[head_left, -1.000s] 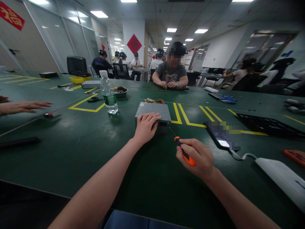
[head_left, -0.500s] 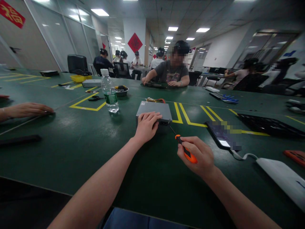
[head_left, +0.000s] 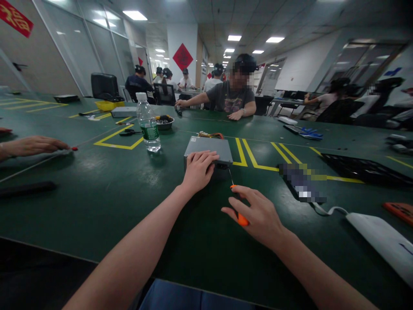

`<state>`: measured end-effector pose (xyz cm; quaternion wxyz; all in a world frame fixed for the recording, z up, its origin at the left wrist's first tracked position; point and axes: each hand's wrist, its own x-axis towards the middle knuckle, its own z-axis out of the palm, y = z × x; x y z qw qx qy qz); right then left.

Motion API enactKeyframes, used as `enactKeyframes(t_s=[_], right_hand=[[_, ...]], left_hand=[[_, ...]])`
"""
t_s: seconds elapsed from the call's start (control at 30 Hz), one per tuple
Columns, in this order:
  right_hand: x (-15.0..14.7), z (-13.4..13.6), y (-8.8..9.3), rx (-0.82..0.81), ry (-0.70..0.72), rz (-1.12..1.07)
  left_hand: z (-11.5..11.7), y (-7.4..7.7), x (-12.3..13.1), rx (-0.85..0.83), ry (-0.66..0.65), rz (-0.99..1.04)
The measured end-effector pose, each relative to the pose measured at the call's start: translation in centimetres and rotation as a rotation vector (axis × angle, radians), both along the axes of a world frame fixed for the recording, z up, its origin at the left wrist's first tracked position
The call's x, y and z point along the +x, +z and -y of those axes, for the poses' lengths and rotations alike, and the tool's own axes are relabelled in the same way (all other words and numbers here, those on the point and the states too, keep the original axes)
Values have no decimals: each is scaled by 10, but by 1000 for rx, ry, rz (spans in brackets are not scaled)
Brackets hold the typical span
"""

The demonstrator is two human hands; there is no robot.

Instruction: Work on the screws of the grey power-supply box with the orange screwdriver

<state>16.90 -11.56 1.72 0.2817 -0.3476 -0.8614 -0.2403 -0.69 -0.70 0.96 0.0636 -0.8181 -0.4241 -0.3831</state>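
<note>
A grey metal computer power supply (head_left: 211, 146) rests on the green table, its coloured cables (head_left: 211, 135) bunched at the far side. My left hand (head_left: 200, 168) lies flat over its top and near edge, fingers extended. In my right hand (head_left: 258, 211) is a screwdriver (head_left: 242, 220) with an orange and black handle, held loosely with thumb and fingers partly spread. Its thin shaft points up to the near right corner of the power supply. Whether the tip sits in a screw is too small to tell.
Left of the power supply stands a water bottle (head_left: 149, 129), with a metal bowl (head_left: 165, 122) of tools behind it. To the right lie a phone (head_left: 298, 185), a white power bank (head_left: 380, 237) and a black panel (head_left: 368, 170). Another person's hand (head_left: 35, 145) is at left; a co-worker (head_left: 230, 94) sits opposite.
My right hand has loosened its fingers around the handle and shifted slightly left, and the screwdriver stands steeper. My left hand stays put. The co-worker opposite has reached an arm out leftward.
</note>
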Motion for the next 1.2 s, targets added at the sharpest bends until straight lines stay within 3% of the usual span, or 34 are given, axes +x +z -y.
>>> enactKeyframes(t_s=[0.1, 0.3, 0.47, 0.7, 0.8, 0.97, 1.07, 1.2], right_hand=[[0, 8, 6, -114, -22, -9], [9, 7, 8, 120, -72, -21], [3, 10, 5, 139, -155, -39], [-9, 13, 0, -37, -51, 75], [-2, 14, 2, 49, -58, 80], [9, 16, 10, 274, -298, 92], [4, 18, 11, 248, -404, 128], [-11, 19, 5, 184, -437, 138]], left_hand=[[0, 0, 0, 1, -7, -7], [1, -1, 1, -6, 2, -2], [1, 0, 2, -14, 12, -4], [1, 0, 1, -2, 7, -2], [1, 0, 1, -11, 5, -5], [1, 0, 1, -24, 9, 2], [2, 1, 2, -23, 7, 5], [3, 3, 2, -29, 13, -7]])
